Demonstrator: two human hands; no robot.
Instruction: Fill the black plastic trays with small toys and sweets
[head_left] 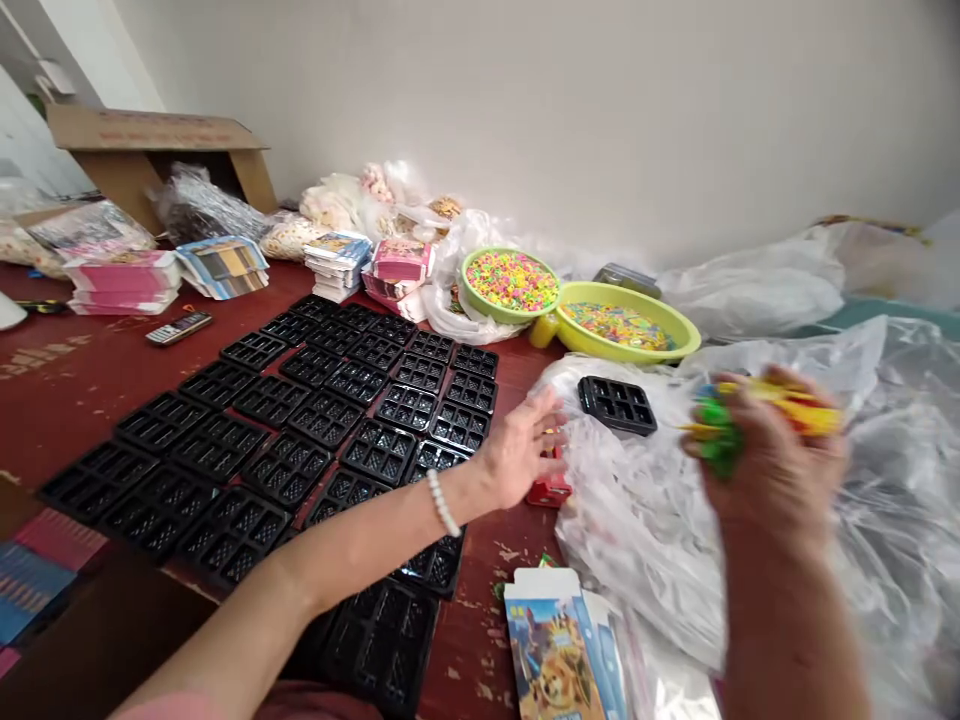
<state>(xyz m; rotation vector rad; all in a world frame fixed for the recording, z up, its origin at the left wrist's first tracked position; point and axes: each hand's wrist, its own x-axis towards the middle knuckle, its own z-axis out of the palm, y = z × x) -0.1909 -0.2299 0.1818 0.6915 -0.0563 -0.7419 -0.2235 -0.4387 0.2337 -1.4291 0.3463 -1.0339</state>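
My left hand (pixel 525 450), with a white bead bracelet at its wrist, reaches over the red table with its fingers apart, beside a small red item (pixel 551 478) and the edge of the clear plastic bags. On the right, my right hand (pixel 772 430) is closed round a bunch of small colourful plastic pieces (pixel 720 435), green, yellow, red and blue, held above the plastic bags (pixel 645 520). Between the hands, farther back, lies a black compartment tray (pixel 617 404). Many black trays (pixel 322 418) cover the table to the left in rows, their compartments facing up.
A green basin (pixel 510 287) of small colourful pieces and a yellow-green basin (pixel 626 320) stand near the wall. Printed boxes (pixel 559 650) lie at the front. Stacked cards (pixel 337 262), a remote-like device (pixel 179 328) and a cardboard box (pixel 157 135) are at the left.
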